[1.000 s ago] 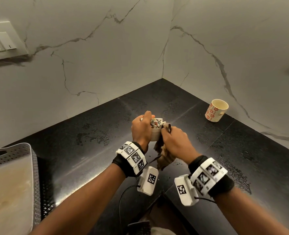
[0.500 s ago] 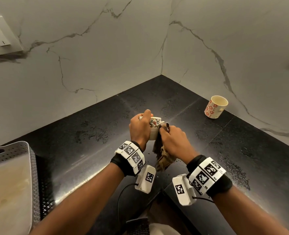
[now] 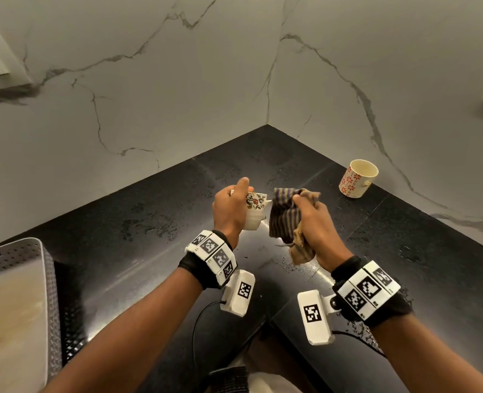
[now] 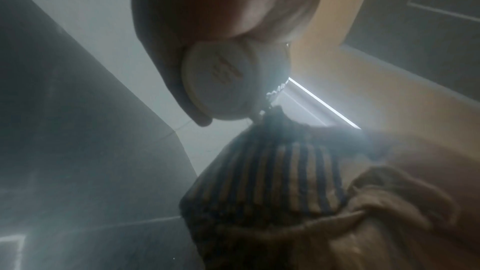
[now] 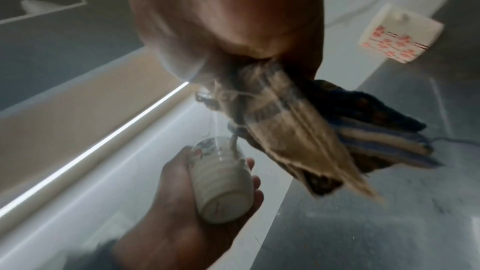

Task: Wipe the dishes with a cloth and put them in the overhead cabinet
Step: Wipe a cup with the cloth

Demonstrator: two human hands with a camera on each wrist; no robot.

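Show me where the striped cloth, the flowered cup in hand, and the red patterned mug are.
striped cloth (image 3: 284,219): head view, its hanging striped fold.
flowered cup (image 3: 255,202): head view, its painted side.
red patterned mug (image 3: 351,181): head view, its patterned outer wall.

Both hands raised, fingers curled.

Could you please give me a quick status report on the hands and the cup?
Left hand grips floral cup. Right hand holds cloth, just off the cup. Second cup waits on counter. Nothing in the way.
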